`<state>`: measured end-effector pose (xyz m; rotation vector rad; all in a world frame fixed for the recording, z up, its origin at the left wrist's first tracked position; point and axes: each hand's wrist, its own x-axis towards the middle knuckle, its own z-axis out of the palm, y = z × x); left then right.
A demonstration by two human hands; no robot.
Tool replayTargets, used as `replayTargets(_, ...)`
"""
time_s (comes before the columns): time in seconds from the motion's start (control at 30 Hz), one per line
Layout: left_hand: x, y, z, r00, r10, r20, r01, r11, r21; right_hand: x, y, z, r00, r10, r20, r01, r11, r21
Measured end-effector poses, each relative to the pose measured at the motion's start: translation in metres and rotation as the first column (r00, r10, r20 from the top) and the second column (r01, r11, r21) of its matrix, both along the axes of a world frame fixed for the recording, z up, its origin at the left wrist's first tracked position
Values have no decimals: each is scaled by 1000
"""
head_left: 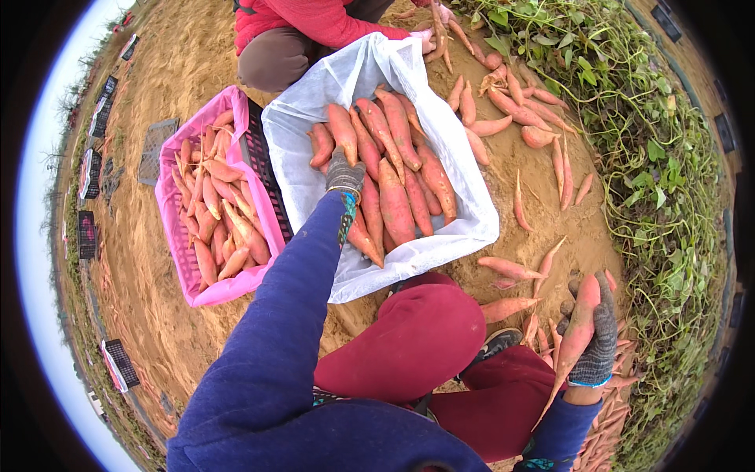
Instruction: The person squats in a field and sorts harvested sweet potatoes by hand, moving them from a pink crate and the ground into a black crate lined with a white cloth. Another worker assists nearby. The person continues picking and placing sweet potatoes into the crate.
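My left hand, in a grey knit glove, is closed on the lower end of a sweet potato. It is inside a crate lined with white cloth, where several large sweet potatoes lie side by side. Low on the right, my right hand, gloved alike, grips another sweet potato with a long thin root tail. Its fingers wrap behind the root, and loose sweet potatoes lie on the soil around it.
A pink-lined crate of smaller sweet potatoes stands at the left. Across from me a person in a red jacket crouches, hands on roots. More sweet potatoes lie on the soil beside green vines. Black crates stand far left.
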<state>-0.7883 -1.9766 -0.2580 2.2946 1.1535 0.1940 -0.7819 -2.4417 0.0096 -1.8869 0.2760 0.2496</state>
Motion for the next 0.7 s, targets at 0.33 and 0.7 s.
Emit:
replayTargets(0.33, 28, -94, 103, 862, -194, 469, 414, 803, -429, 10, -5, -20, 991, 53, -121, 40, 751, 659)
replayTargets(0.7, -10, -238, 193, 838, 245, 487, 536, -535, -653, 14, 36, -31, 978, 102, 181, -178, 861, 477)
